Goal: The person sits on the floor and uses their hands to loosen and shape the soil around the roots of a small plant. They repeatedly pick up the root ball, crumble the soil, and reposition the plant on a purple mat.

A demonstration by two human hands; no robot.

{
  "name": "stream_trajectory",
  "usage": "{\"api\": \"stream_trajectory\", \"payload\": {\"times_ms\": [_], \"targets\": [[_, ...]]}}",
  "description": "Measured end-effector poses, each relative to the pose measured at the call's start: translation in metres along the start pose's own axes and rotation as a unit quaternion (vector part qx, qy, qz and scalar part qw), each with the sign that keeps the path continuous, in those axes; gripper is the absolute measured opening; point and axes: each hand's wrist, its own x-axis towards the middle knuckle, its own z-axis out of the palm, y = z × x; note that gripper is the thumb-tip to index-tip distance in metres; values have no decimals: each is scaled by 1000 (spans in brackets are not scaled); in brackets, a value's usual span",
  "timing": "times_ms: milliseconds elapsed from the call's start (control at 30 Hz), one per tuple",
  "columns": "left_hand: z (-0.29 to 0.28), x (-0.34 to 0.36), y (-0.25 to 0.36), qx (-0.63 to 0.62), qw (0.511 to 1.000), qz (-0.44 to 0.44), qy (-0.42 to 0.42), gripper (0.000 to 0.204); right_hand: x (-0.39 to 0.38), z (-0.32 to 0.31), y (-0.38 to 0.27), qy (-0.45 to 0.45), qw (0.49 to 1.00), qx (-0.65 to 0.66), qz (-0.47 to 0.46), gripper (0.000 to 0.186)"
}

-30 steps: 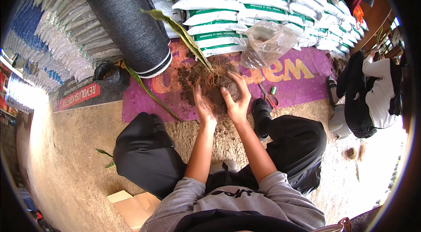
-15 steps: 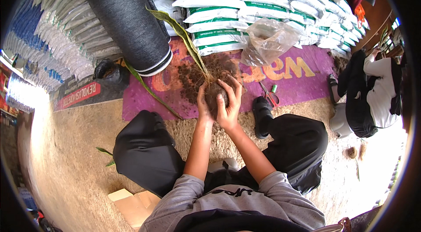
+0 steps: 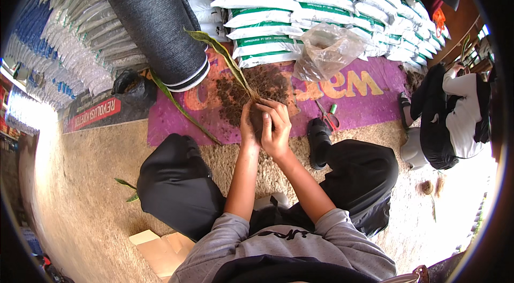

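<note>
Between my two palms is a round, dark brown root ball of packed soil. From its top a long yellow-green leaf with fine stringy roots leans up and away to the left. My left hand cups the ball's left side, its fingers wrapped against it. My right hand presses over the right side, fingers bent across the top and thumb along the front. Much of the ball is hidden behind my fingers. Just beyond lies a heap of loose dark soil on the purple banner.
Red-handled scissors and a small green spool lie right of my hands. A clear plastic bag stands before stacked white-and-green sacks. A dark fabric roll, black pot bag and loose leaf are left. Another person sits far right.
My right hand's fingers have closed in further over the root ball, covering more of it. The leaf has shifted slightly and the ball shows less.
</note>
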Motion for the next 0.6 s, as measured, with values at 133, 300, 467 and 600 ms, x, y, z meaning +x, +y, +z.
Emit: {"api": "stream_trajectory", "payload": {"times_ms": [133, 300, 467, 600], "targets": [[25, -4, -3, 166, 968, 4, 187, 38, 2, 2, 14, 39, 993, 84, 76, 18], [24, -5, 4, 196, 965, -11, 173, 69, 9, -3, 24, 129, 918, 252, 276, 39], [41, -5, -15, 270, 944, 33, 186, 66, 6, -2, 24, 188, 912, 276, 236, 37], [-1, 0, -25, 247, 954, 68, 153, 60, -4, 3, 28, 211, 917, 253, 226, 37]]}}
